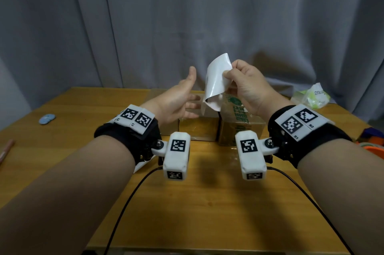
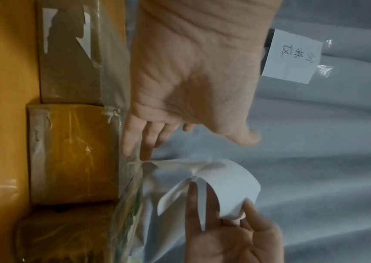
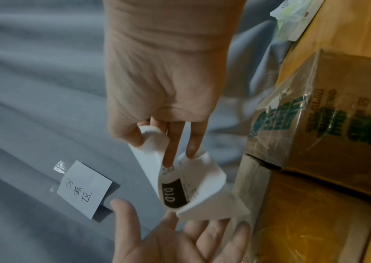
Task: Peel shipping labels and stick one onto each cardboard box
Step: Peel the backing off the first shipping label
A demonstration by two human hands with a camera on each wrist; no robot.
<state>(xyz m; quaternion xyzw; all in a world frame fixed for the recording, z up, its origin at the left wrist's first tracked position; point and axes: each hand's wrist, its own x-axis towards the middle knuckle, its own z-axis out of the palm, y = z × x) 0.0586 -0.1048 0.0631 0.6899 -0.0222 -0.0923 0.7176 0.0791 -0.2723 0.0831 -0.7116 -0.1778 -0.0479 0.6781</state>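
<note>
My right hand (image 1: 227,72) pinches a curled white shipping label sheet (image 1: 217,82) between thumb and fingers, held in the air above the boxes. The right wrist view shows the label sheet (image 3: 193,186) with a black patch reading 010, and its printed layer curls away from a plain white layer. My left hand (image 1: 191,90) is open just left of the sheet, palm toward it, holding nothing. Below stand a taped plain cardboard box (image 1: 197,128) and a cardboard box with green print (image 1: 241,123), side by side. A third box (image 2: 67,53) lies further left.
The boxes stand on a wooden table (image 1: 187,213) before a grey curtain (image 1: 187,15). A handwritten paper note (image 3: 85,188) is taped to the curtain. Blue discs (image 1: 47,118) lie far left, a plastic bag (image 1: 313,96) far right, and orange items (image 1: 372,144) at the right edge. Black cables (image 1: 128,202) cross the near table.
</note>
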